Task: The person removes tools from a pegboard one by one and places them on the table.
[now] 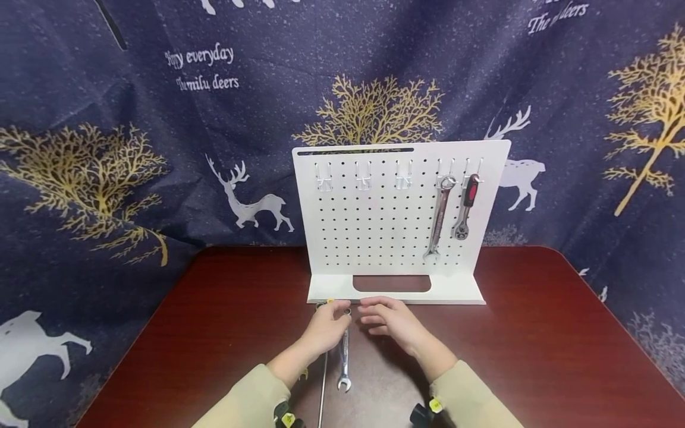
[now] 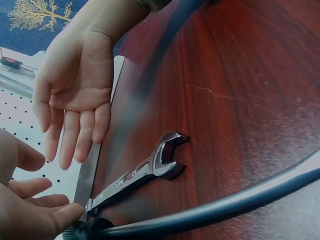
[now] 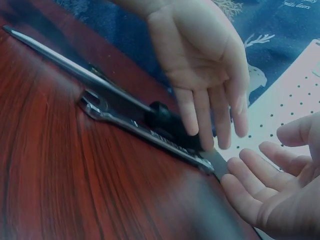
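Observation:
A silver combination wrench [image 1: 345,353] lies on the table, its open jaw end toward me. Just left of it lies a long screwdriver [image 1: 323,389], whose black handle [image 3: 170,122] shows in the right wrist view. My left hand [image 1: 324,330] is over the screwdriver handle and beside the wrench's ring end, fingers extended and gripping nothing; whether it touches either tool is unclear. To the right of the wrench, my right hand [image 1: 400,327] hovers with its fingers loosely spread and holds nothing. The palms roughly face each other.
A white pegboard stand [image 1: 369,238] stands behind the hands. A large combination wrench [image 1: 439,217] and a red-and-black ratchet [image 1: 467,208] hang at its right; bare hooks [image 1: 364,178] sit farther left. A yellowish piece [image 1: 304,374] shows partly beneath my left wrist.

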{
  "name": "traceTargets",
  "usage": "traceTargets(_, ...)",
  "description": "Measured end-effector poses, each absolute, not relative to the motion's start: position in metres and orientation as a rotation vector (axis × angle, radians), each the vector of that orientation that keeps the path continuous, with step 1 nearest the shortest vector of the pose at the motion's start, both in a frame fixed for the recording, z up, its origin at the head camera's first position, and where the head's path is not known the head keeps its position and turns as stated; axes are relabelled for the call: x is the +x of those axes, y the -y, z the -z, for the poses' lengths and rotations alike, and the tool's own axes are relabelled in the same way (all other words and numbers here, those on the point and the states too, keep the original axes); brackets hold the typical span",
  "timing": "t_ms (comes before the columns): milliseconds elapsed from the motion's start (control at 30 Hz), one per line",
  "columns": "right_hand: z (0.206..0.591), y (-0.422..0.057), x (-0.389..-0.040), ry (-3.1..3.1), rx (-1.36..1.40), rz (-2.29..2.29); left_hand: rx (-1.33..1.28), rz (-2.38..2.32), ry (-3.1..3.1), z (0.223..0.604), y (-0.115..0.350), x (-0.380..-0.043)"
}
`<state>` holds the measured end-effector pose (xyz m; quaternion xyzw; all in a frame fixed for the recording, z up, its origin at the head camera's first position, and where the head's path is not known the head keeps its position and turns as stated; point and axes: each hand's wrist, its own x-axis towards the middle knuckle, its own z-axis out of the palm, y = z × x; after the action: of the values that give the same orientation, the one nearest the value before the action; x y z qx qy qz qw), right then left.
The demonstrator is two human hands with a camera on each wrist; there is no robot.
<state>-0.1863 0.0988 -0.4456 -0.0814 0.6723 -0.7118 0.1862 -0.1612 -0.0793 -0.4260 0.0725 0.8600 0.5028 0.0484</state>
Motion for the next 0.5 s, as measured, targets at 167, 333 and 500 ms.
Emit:
traceTargets(167,0.447,-0.106,-0.188,-1.95,-0.169,2.01,0.216,-1.56,-2.617,0.424,0.077,-0.167)
traceTargets(333,0.445,-0.116,-0.189,-2.007,-0.111,2.024,0.257,-1.592,-2.619,0.423,0.072,-0.172)
traceTargets(500,0.438,-0.131,-0.191,-2.068,-0.101,2.022,0.317,-1.613,-2.622,0.42,0.066,-0.179)
